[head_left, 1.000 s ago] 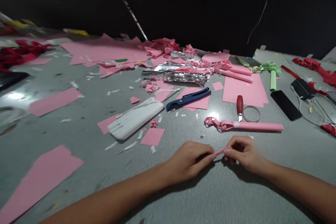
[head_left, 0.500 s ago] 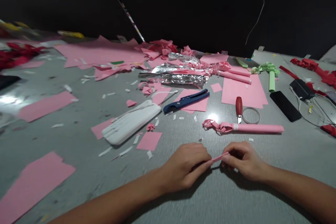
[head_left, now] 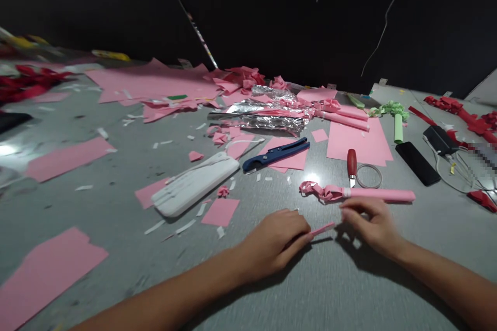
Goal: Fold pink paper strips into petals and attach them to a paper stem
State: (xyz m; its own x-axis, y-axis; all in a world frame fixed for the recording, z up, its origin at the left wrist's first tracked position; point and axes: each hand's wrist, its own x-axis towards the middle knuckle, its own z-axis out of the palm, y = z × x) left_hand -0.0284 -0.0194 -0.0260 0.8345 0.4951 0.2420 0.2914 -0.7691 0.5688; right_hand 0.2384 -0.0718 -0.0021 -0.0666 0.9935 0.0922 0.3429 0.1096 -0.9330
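Across most of the frame is a grey bench (head_left: 155, 139). Right of the middle, a pink roll (head_left: 382, 194) lies on it. Below the middle, the left hand (head_left: 277, 238) pinches with its fingers. Over to the right is the right hand (head_left: 373, 225), its fingers bent; they are blurry, so I can't tell if they hold anything. Smallest is the pink strip (head_left: 323, 229), in the left hand's pinch, just left of the right fingers and not touching them. Its long way runs side to side, tipping up a bit, and its free end points at the right hand.
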